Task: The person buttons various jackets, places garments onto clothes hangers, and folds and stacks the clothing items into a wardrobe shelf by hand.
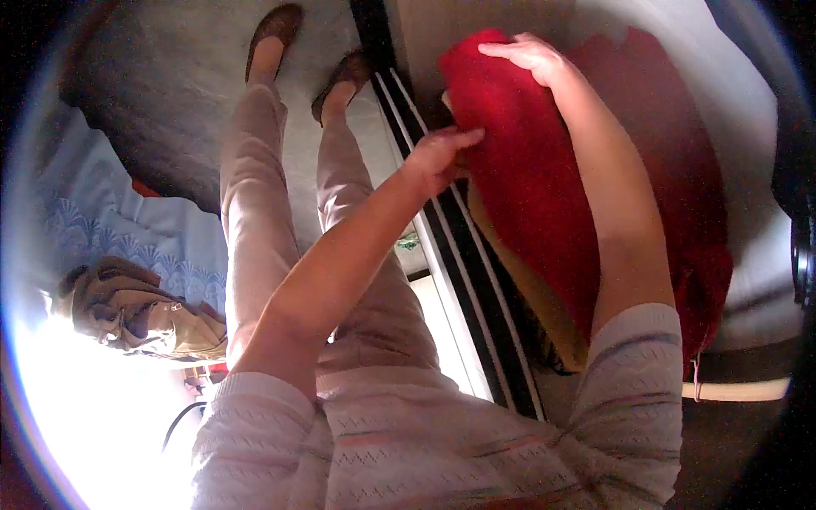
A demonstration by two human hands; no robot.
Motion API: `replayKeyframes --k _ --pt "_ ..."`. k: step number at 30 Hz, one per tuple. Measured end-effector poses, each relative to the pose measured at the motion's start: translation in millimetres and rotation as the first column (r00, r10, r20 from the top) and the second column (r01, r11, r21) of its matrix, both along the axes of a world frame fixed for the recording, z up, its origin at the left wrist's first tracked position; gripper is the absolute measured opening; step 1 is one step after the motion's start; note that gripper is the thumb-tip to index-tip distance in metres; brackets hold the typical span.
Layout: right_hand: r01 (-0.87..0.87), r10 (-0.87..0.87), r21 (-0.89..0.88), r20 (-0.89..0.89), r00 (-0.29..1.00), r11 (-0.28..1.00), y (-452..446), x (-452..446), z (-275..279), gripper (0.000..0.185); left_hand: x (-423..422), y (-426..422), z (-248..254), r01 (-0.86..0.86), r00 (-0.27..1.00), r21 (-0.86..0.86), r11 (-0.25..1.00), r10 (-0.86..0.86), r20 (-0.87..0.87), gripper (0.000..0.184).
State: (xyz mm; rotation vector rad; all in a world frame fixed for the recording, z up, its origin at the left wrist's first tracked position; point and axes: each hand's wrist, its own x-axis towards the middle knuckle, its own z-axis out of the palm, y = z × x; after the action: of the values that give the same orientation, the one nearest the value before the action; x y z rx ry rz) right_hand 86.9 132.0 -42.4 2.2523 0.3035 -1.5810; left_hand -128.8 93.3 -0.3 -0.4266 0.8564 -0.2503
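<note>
A bright red cloth (527,178) hangs at upper right, between my two hands. My left hand (442,157) grips its left edge, thumb over the front and the other fingers mostly hidden. At the top of the same cloth is my right hand (531,59), one digit stretched across its face and the rest partly hidden at the upper edge. Darker red fabric (671,170) hangs to the right, behind my right forearm. A yellowish-brown piece (531,297) shows below the bright red cloth.
A black band with white stripes (463,255) runs diagonally beside my legs. At left, a brown bag or garment (144,310) lies by light blue patterned fabric (144,229). A pale bar (739,390) is at lower right. My shoes stand on the grey floor (170,85).
</note>
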Motion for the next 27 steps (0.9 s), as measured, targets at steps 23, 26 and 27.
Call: replayKeyframes --k 23,26,27 --pt "0.143 -0.281 0.635 0.122 0.952 0.759 -28.8 137.5 151.1 0.032 63.9 46.3 -22.9 0.373 0.864 0.915 0.154 -0.416 -0.283 0.034" --pt "-0.110 -0.042 0.602 0.232 0.972 0.791 -45.7 161.6 154.9 0.030 86.8 30.9 -5.8 0.318 0.858 0.901 -0.297 -0.316 -0.406 0.035" --pt "-0.066 -0.098 0.574 0.251 0.963 0.816 -39.7 149.1 156.2 0.030 93.0 25.5 -1.7 0.288 0.873 0.857 -0.428 -0.249 -0.418 0.036"
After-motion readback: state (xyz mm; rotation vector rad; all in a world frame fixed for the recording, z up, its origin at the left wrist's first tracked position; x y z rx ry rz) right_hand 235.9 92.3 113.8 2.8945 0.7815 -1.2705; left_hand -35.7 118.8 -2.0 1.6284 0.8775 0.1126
